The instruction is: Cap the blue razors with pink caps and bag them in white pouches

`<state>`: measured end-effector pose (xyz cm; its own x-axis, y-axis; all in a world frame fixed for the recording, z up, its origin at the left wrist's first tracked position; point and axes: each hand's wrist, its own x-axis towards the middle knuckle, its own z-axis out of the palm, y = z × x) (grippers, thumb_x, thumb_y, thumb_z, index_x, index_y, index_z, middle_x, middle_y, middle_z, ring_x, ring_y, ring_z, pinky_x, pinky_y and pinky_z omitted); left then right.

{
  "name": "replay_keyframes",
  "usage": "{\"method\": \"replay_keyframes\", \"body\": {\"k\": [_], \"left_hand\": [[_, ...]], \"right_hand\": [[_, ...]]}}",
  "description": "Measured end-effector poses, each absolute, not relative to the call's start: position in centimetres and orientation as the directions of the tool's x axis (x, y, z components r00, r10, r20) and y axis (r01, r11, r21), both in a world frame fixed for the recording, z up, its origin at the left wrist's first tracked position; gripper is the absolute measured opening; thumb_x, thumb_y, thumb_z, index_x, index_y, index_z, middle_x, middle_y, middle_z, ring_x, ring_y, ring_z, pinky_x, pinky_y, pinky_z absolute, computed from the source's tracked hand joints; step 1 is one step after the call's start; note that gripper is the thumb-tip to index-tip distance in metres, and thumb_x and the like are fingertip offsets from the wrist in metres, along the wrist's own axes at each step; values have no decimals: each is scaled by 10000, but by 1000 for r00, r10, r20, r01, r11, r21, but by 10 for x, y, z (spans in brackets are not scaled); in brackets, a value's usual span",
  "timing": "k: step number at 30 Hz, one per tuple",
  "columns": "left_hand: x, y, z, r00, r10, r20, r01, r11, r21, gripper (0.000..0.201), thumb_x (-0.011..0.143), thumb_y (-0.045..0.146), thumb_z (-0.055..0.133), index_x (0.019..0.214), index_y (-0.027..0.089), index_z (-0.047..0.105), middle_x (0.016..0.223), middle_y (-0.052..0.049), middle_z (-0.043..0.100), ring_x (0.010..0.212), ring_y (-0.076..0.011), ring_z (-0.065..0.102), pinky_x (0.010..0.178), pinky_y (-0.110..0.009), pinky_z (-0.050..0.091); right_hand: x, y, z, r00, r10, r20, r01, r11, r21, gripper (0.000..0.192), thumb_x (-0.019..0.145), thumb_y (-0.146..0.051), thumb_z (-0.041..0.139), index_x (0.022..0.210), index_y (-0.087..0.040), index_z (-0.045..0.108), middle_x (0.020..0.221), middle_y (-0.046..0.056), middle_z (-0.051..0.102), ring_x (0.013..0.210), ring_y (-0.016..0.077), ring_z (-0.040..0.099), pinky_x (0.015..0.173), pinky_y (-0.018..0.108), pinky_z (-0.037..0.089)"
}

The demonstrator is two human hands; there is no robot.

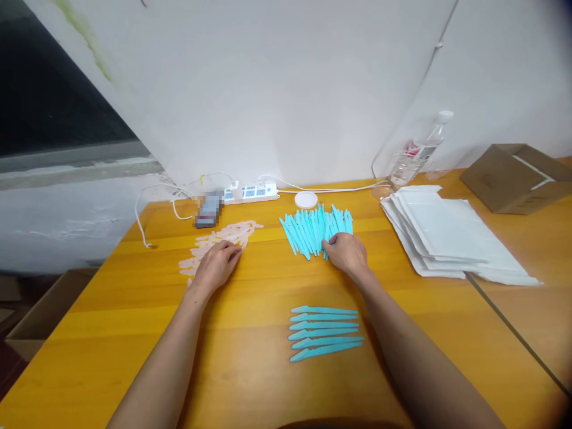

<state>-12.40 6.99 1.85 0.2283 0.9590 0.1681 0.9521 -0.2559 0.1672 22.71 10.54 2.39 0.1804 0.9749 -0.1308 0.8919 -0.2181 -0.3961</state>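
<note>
Teal knives (317, 231): my right hand (347, 253) pinches one at the pile's 5 o'clock edge; lift it singly. Left hand (217, 266) lies open on pink pieces (223, 238).

I count six blue plastic knives (324, 333) laid in a row, one big heap of blue knives (315, 229), one heap of pink pieces (218, 244), one water bottle (417, 152), one cardboard box (516, 176), and one stack of white bags (447, 238).

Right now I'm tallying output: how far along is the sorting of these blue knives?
Six blue knives lie in a neat row near the person. The right hand rests on the big blue pile, the left hand on the pink pile. Both piles remain large.
</note>
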Motion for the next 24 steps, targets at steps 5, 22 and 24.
{"method": "replay_keyframes", "body": {"k": [5,22,24], "left_hand": [[-128,70,17,244,949,197,940,-282,193,334,966,334,440,995,224,754,1087,-98,695,1006,-249,646,935,-366,506],[-121,65,26,180,963,198,886,-247,392,283,938,429,527,936,212,708,1113,-91,711,1057,-255,631,979,-393,483],[-103,55,31,122,980,159,792,-193,579,313,937,474,555,987,207,710,1032,-73,742,966,-225,665,891,-342,518]], "right_hand": [[228,109,23,178,978,-113,866,-210,-454,241,832,-344,589,846,-190,774,872,143,778,885,279,721,696,305,459],[244,63,19,-575,804,-150,327,58,-943,187,887,-354,573,916,-172,603,749,-27,575,665,112,485,619,227,398],[246,63,19,-605,787,-123,322,100,-941,184,907,-351,552,916,-174,604,741,-36,538,671,110,454,623,223,378]]}}
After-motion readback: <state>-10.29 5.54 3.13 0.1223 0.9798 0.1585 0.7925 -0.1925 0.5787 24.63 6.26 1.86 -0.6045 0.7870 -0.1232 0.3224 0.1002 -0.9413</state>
